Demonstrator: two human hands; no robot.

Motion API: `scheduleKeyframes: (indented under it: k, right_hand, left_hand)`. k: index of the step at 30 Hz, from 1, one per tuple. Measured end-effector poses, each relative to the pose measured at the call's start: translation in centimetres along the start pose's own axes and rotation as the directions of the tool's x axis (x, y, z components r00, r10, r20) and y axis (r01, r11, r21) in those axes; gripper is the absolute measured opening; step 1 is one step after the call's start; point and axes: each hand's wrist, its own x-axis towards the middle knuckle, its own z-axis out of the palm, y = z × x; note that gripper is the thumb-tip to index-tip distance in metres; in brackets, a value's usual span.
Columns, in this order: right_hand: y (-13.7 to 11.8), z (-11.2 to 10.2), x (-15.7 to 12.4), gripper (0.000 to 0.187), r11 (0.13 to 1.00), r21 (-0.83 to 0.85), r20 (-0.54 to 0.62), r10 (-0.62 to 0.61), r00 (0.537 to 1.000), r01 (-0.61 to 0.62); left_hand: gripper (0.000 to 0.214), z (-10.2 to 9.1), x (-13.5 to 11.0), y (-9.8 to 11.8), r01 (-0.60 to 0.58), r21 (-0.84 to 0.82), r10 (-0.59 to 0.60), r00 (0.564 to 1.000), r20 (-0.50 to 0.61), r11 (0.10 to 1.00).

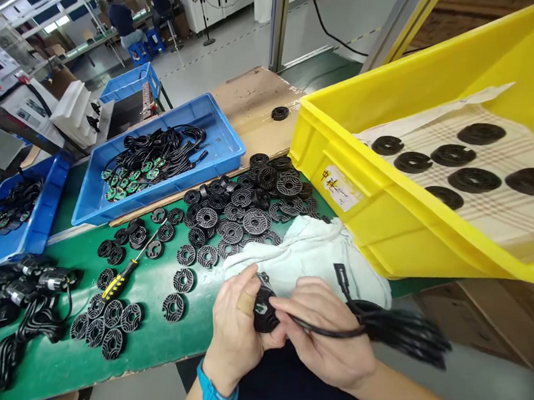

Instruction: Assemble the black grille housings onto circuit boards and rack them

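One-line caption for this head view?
Both hands, left and right, hold a black disc and cable over a green mat.

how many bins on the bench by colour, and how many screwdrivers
Blue plastic bins: 3
Yellow plastic bin: 1
Yellow-and-black-handled screwdriver: 1
Total: 5

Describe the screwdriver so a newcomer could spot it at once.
Start at the green mat, left of the white cloth. Among the flat black discs scattered there lies the screwdriver. It alone is long and thin, with a yellow-and-black handle.
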Motion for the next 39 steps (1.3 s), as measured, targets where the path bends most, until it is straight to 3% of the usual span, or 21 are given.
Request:
scheduleKeyframes:
  k: [3,6,8,12,15,19,22,26,32,39]
  right_hand:
    - [0.1,0.4,1.0,0.02,0.972,0.198,-0.128,0.154,0.98,-0.127]
    - [0.3,0.6,1.3,0.02,0.923,0.256,-0.125,0.327,0.937,-0.288]
    - [0.4,0.7,1.2,0.019,0.907,0.271,-0.127,0.366,0.922,-0.322]
    - [0.3,0.7,1.6,0.019,0.934,0.24,-0.159,0.306,0.939,-0.264]
    - [0.2,0.9,2.1,0.02,0.954,0.215,-0.173,0.245,0.954,-0.206]
    - [0.3,1.2,2.4,0.019,0.965,0.19,-0.204,0.219,0.954,-0.181]
    - [0.7,1.3,2.4,0.017,0.97,0.151,-0.232,0.221,0.947,-0.19]
    - [1.3,1.5,2.4,0.017,0.97,0.128,-0.263,0.234,0.936,-0.207]
    - [1.9,1.6,2.0,0.021,0.964,0.084,-0.265,0.265,0.927,-0.252]
    - [2.5,1.5,1.4,0.023,0.959,0.048,-0.252,0.283,0.925,-0.281]
  left_hand:
    - [0.055,0.0,0.6,0.3,0.006,0.031,-0.006,1.0,-0.003,0.999]
    - [0.055,0.1,1.0,0.6,0.037,0.021,-0.036,0.999,-0.028,0.999]
    - [0.055,0.3,1.1,0.5,0.057,-0.024,-0.058,0.998,-0.037,0.998]
    - [0.056,0.8,0.4,-0.2,0.088,-0.214,-0.105,0.992,-0.069,0.973]
    - [0.057,1.2,-0.3,-0.3,0.129,-0.409,-0.187,0.977,-0.106,0.903]
    - [0.055,1.5,-0.1,0.4,0.173,-0.638,-0.395,0.891,-0.223,0.751]
    - [0.054,1.5,0.4,0.9,0.159,-0.677,-0.464,0.835,-0.296,0.718]
    - [0.054,1.5,0.4,0.9,0.244,-0.66,-0.519,0.815,-0.258,0.711]
    - [0.055,2.4,-0.5,0.6,0.239,-0.668,-0.498,0.837,-0.226,0.705]
    - [0.055,2.5,-0.6,0.4,0.161,-0.596,-0.368,0.898,-0.242,0.786]
